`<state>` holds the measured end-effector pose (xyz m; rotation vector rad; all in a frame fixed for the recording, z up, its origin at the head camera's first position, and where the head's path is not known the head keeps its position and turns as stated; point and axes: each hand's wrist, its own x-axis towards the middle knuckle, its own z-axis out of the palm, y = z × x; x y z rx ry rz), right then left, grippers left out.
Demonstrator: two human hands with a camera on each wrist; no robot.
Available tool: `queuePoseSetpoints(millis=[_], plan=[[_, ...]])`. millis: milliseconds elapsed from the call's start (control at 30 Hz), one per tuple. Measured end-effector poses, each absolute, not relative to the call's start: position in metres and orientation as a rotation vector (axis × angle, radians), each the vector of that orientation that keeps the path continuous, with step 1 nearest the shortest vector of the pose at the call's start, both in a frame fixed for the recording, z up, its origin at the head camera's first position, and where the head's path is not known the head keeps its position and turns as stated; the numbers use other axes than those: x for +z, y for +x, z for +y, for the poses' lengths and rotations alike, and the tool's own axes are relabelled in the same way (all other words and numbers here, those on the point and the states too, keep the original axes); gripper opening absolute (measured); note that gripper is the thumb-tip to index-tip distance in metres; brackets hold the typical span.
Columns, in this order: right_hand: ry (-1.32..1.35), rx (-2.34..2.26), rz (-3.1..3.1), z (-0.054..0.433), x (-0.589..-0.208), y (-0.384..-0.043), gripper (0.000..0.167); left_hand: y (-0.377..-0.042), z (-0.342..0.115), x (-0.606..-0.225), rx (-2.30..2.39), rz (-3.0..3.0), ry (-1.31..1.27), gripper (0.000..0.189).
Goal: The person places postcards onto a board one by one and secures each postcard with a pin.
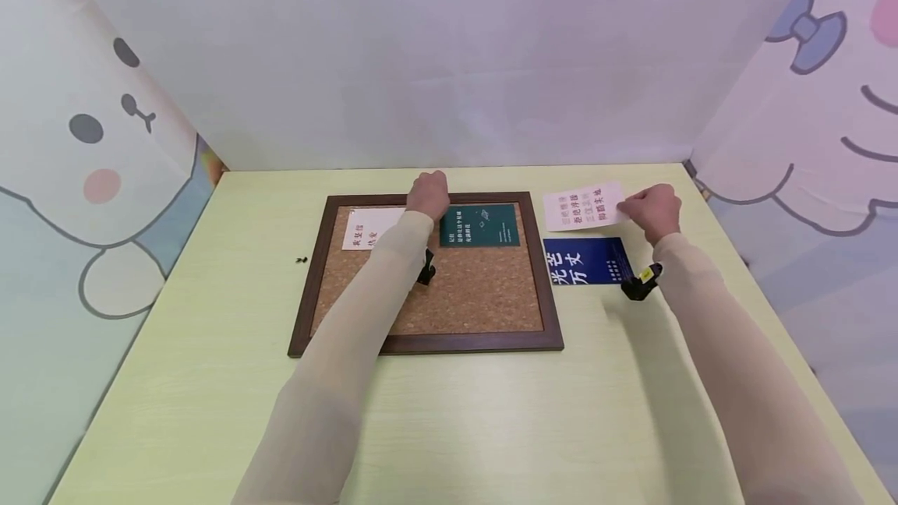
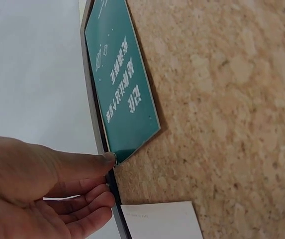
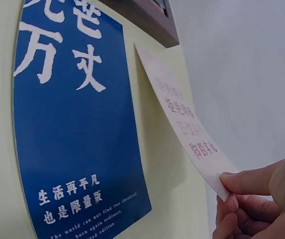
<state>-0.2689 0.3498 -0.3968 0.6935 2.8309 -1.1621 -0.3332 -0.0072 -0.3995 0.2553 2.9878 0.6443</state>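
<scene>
My left hand (image 1: 429, 194) is at the top of a framed cork board (image 1: 484, 294). In the left wrist view, its thumb (image 2: 85, 166) touches the near corner of a green card (image 2: 122, 89), with the other fingers curled below. Whether a small pin is under the thumb tip cannot be made out. To the right of the board, my right hand (image 1: 655, 211) pinches the right end of a pale pink card (image 1: 582, 206) between thumb and fingers. In the right wrist view the pink card is tilted, its held end raised off the table.
A white card (image 1: 372, 229) lies on the cork's upper left, partly behind my left arm. On the table, a blue card (image 1: 588, 260) lies right of the board. Small dark bits (image 1: 302, 259) lie left of it. White walls with cartoon prints enclose the table (image 1: 449, 427).
</scene>
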Motion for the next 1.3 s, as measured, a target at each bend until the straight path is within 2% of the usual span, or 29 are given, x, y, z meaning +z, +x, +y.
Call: queuePoseSetpoints(millis=[767,1067,1300], plan=[[0.631,-1.376,2.659,0.358,-0.389,-0.274,0.049,-0.34,-0.021,-0.415,0.605,2.982,0.38,0.026],[0.647,-1.446,2.643,0.36,-0.384,-0.274,0.042,-0.344,-0.033,-0.409,0.669,2.958,0.366,0.024],[0.616,-1.492,2.617,0.346,-0.38,-0.275,0.046,-0.35,-0.052,-0.407,0.699,2.942,0.384,0.012]])
